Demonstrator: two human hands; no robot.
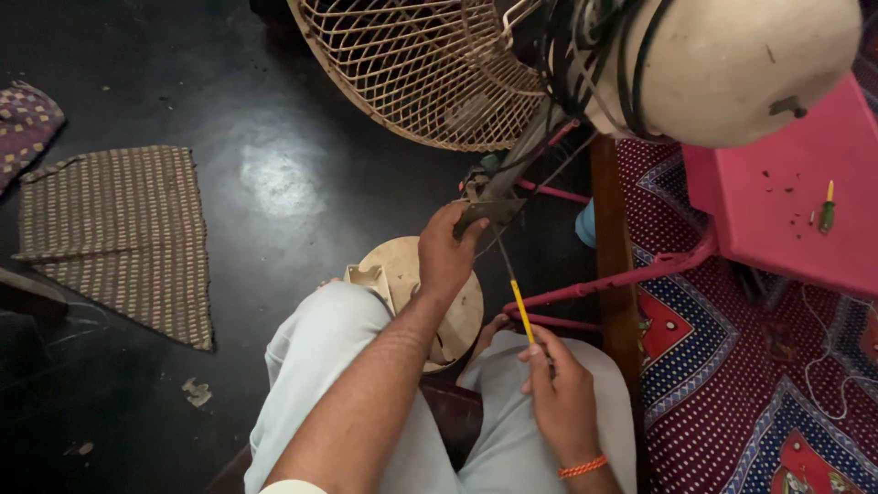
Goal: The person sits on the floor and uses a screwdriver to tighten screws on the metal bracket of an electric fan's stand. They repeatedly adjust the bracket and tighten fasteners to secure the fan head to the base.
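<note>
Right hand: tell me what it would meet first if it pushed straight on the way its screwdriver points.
The right hand aims its yellow-handled screwdriver up toward the fan's metal bracket, which the left hand grips. It would probably meet that bracket first, though depth is unclear.

L hand (445, 252) gripping w/ arm outstretched, R hand (560, 389) pinching, fingers curled

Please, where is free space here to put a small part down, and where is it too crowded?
Free: the dark floor between the checked mat and the fan guard, and the pink stool top left of the small green screwdriver. Crowded: around the fan's neck, where the left hand grips and the right hand holds a yellow screwdriver.
</note>
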